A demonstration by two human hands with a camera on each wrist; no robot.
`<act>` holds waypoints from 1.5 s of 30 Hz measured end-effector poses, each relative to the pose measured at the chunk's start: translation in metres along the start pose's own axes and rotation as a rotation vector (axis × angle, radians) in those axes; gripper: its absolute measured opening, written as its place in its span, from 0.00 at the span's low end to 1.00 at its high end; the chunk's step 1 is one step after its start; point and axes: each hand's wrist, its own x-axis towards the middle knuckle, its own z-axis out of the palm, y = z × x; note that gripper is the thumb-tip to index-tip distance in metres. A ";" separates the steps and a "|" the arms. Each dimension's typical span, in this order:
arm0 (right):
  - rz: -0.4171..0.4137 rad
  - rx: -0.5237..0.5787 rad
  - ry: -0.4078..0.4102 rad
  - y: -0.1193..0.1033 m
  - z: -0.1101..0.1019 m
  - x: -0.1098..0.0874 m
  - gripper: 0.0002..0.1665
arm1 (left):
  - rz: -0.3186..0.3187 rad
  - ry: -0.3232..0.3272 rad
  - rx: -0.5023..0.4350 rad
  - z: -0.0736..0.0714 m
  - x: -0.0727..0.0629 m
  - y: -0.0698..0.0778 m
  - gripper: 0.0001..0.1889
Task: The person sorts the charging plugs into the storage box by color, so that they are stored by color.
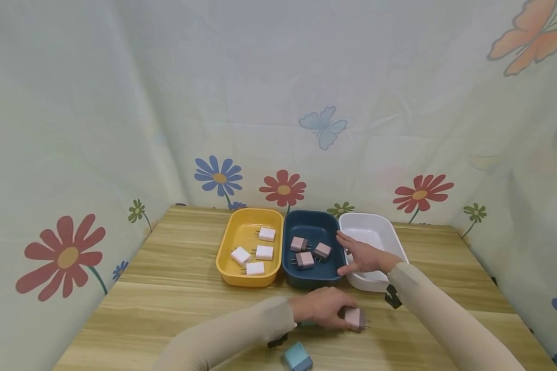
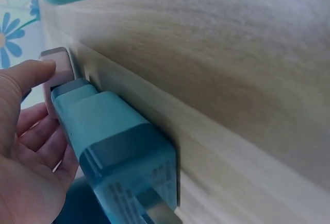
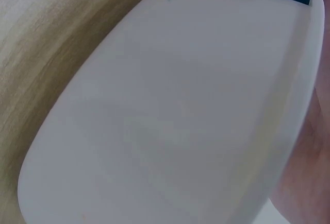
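My left hand (image 1: 326, 307) pinches a pink plug-in charger (image 1: 352, 318) with dark grey ends, low over the wood table before the trays. In the left wrist view its thumb presses one side of this charger (image 2: 63, 68), fingers behind. Teal chargers (image 2: 114, 118) stand close by that hand; one teal charger (image 1: 298, 356) shows at the head view's bottom edge. My right hand (image 1: 367, 256) reaches over the white tray (image 1: 369, 283), fingers spread toward the navy tray's right rim. The right wrist view is mostly the white tray's outer wall (image 3: 144, 100), which hides most of the hand.
Three trays stand side by side along the back. The yellow tray (image 1: 234, 281) contains several white chargers (image 1: 255, 268); the navy tray (image 1: 306, 282) contains three pink ones. A flower-print cloth (image 1: 269, 103) hangs behind the table (image 1: 167, 288).
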 end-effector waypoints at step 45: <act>0.027 -0.042 0.004 0.001 0.002 0.003 0.64 | -0.131 0.331 -0.309 -0.056 -0.089 -0.040 0.22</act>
